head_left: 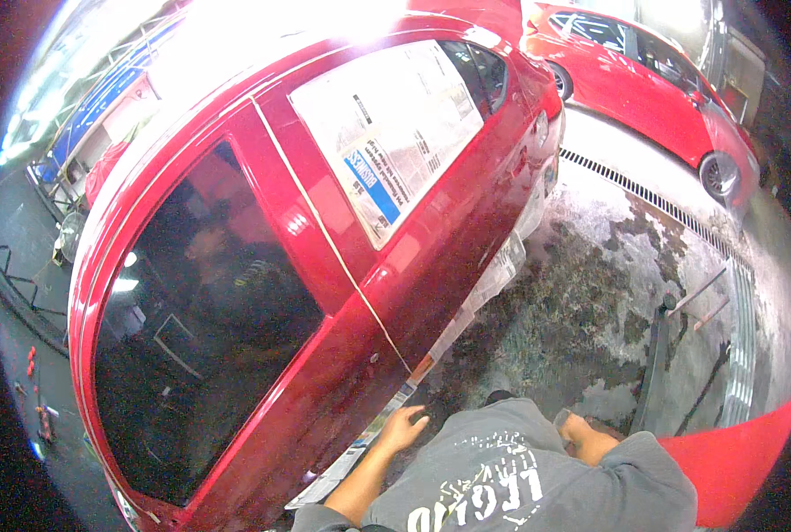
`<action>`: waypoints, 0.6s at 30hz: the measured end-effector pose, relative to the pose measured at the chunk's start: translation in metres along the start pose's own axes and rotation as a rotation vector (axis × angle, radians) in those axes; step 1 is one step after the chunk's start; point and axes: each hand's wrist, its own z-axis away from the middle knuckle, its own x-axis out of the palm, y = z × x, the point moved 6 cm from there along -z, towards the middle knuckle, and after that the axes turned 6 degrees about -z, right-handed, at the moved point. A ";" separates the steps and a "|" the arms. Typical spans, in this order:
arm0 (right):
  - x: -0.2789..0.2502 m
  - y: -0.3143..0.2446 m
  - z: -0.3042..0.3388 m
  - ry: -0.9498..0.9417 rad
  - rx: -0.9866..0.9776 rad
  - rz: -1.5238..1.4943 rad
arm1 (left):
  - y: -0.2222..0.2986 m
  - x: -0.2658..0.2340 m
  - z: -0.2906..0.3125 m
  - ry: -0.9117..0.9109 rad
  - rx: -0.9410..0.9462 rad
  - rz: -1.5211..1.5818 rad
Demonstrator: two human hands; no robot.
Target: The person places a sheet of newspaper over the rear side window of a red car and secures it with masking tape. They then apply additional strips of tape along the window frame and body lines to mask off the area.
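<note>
A red car (pixel 413 284) fills the left and middle of the view. Newspaper (pixel 404 106) covers one side window, while the nearer window (pixel 209 337) is dark and bare. A pale strip of tape (pixel 315 218) runs down the pillar and door between them. My left hand (pixel 402 429) is beside the car's lower side, its fingers apart and nothing in them. Close to my body at the right, my right hand (pixel 581 433) is closed around a small greyish thing (pixel 562 417), too little visible to name.
More paper (pixel 488 275) lines the car's lower edge. A second red car (pixel 630 84) stands at the far right, beyond a floor drain grate (pixel 643 191). A dark metal stand (pixel 657 355) and a red panel (pixel 736 452) are to my right. The floor (pixel 581 293) is patchy.
</note>
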 end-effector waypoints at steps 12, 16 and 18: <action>-0.202 -0.130 -0.005 0.538 -0.036 -0.316 | -0.002 -0.013 0.048 0.227 -0.214 -0.092; -0.242 -0.176 -0.052 0.491 -0.186 -0.409 | 0.041 0.005 -0.002 0.203 -0.149 -0.060; -0.243 -0.176 -0.078 0.327 -0.282 -0.459 | 0.073 0.013 -0.043 0.221 -0.072 -0.088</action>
